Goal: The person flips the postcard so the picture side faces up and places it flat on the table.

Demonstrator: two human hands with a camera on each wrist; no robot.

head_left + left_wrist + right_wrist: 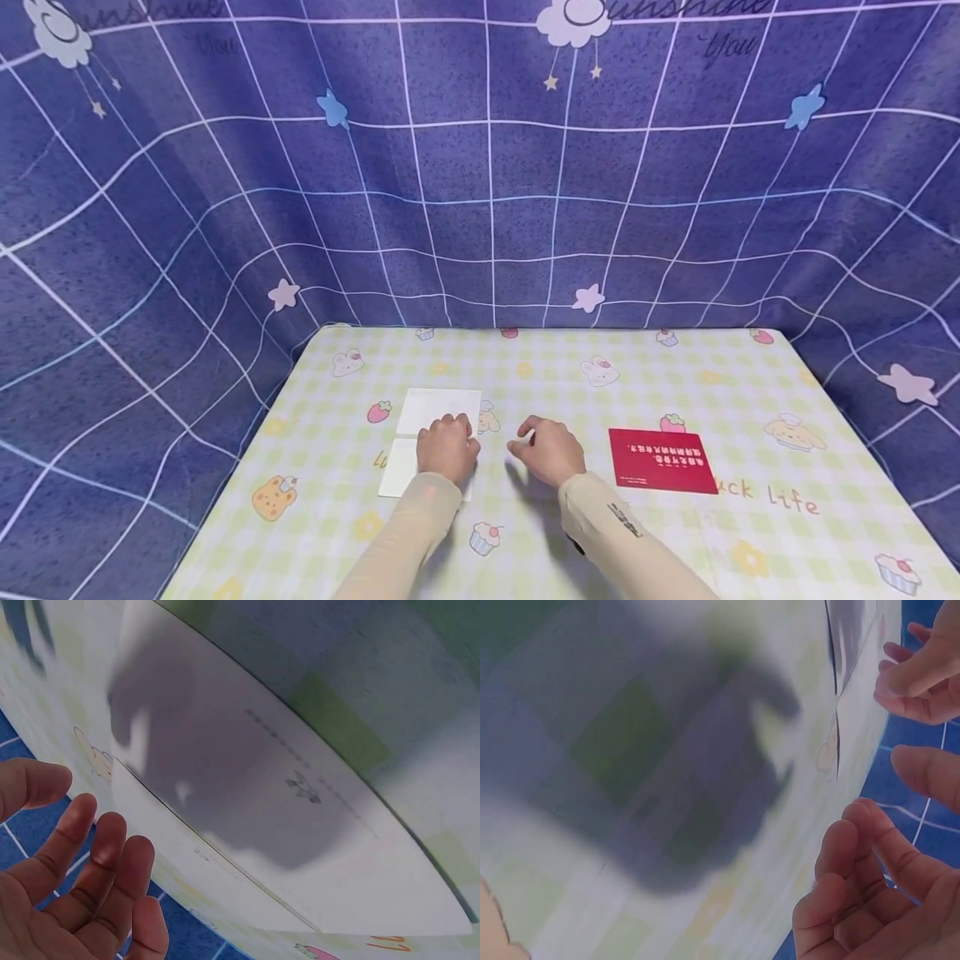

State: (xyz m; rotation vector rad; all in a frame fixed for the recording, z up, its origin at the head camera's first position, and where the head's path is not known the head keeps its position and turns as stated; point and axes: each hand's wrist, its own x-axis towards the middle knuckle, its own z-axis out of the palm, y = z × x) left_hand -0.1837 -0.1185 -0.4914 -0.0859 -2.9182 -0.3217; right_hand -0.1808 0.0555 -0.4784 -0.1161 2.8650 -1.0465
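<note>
Two flat white card panels lie edge to edge on the table, left of centre; whether they are joined I cannot tell. My left hand hovers over them, its fingers loosely bent and holding nothing. In the left wrist view, faint grey print and a small drawing show on the nearer panel, under the hand's shadow. My right hand hangs above the tablecloth, thumb apart from loosely curled fingers, with nothing in it. Right of it lies a red card with white lettering that looks upside down from here.
A pale green checked tablecloth with printed cartoon animals, cakes and strawberries covers the table. Dark blue curtains with white grid lines and stars stand behind the table and along both sides.
</note>
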